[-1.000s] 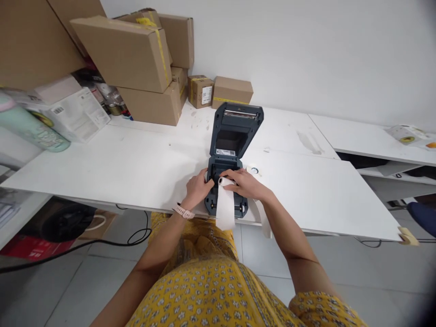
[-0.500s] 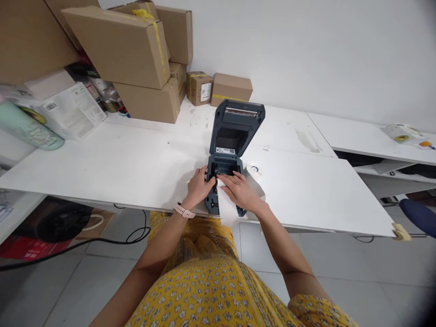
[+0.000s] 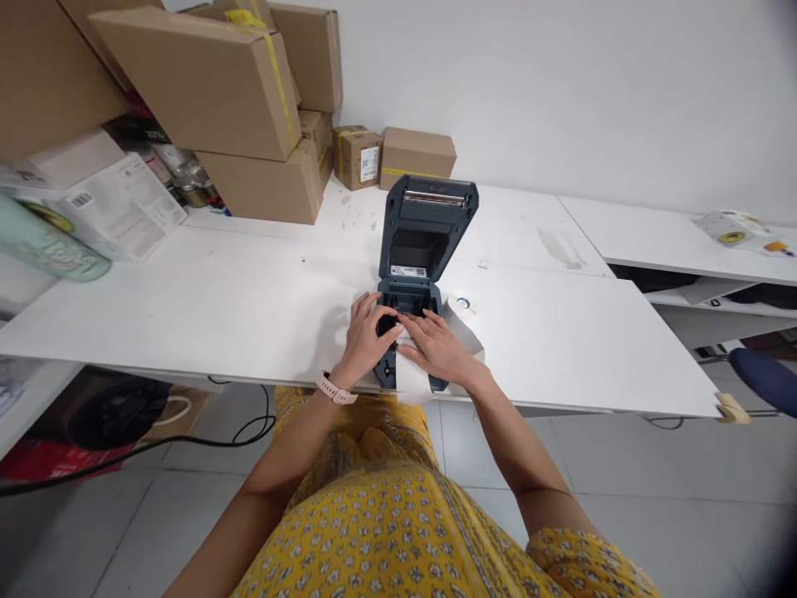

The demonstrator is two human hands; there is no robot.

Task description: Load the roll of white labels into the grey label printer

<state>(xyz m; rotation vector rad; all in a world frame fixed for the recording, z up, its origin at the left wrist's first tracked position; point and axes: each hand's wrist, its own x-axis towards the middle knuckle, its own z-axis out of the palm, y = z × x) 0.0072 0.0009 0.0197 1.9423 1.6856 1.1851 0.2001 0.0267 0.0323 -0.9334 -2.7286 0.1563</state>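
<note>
A dark label printer [image 3: 431,241] stands at the table's front edge with its lid raised. In its bay sits a white label roll [image 3: 408,334], mostly hidden by my fingers, and a loose strip of labels [image 3: 412,378] hangs from it over the printer's front. My left hand [image 3: 366,336], with a pink band on the wrist, pinches the roll's left side between thumb and bent fingers. From the right, my right hand [image 3: 436,342] is closed over the roll, its fingers reaching into the bay. A curled piece of white backing paper [image 3: 466,328] lies to the printer's right.
Cardboard boxes [image 3: 199,91] are stacked at the back left, with two smaller boxes [image 3: 418,156] against the wall. A mint bottle [image 3: 56,241] and a white carton [image 3: 124,203] lie at the far left. Black cables [image 3: 249,428] hang below the white table [image 3: 249,291].
My left index finger has moved from the printer's side inward over the roll, towards my right fingertips. My right hand stays on the roll. The view has shifted slightly.
</note>
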